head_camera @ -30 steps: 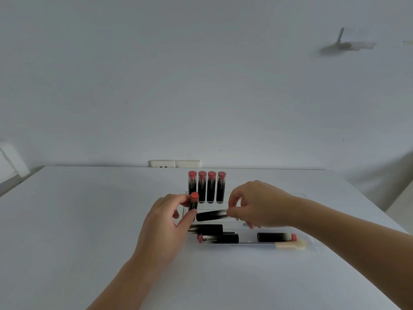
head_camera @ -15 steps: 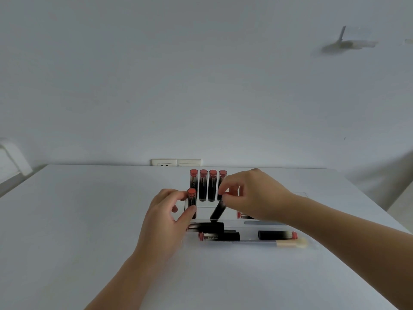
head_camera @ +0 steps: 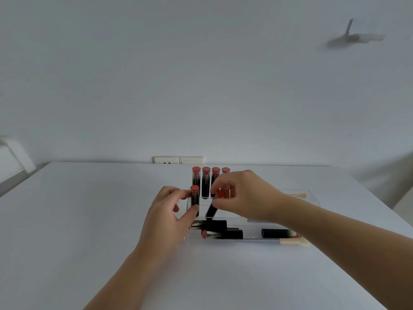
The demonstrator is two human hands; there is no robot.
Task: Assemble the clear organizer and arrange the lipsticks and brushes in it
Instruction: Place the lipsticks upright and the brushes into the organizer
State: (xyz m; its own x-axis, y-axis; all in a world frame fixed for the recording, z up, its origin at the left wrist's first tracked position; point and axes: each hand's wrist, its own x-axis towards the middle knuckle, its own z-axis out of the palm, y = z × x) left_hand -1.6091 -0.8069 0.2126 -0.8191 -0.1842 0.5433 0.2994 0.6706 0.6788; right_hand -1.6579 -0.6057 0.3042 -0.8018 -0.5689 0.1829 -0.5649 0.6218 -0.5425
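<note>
Left hand (head_camera: 166, 217) steadies upright lipstick (head_camera: 195, 199); right hand (head_camera: 242, 195) pinches tilted lipstick (head_camera: 212, 209).

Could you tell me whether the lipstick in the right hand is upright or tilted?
Tilted: the lipstick leans, red cap up-right, base down-left.

Clear organizer (head_camera: 311, 196) on white table (head_camera: 89, 220)
</note>
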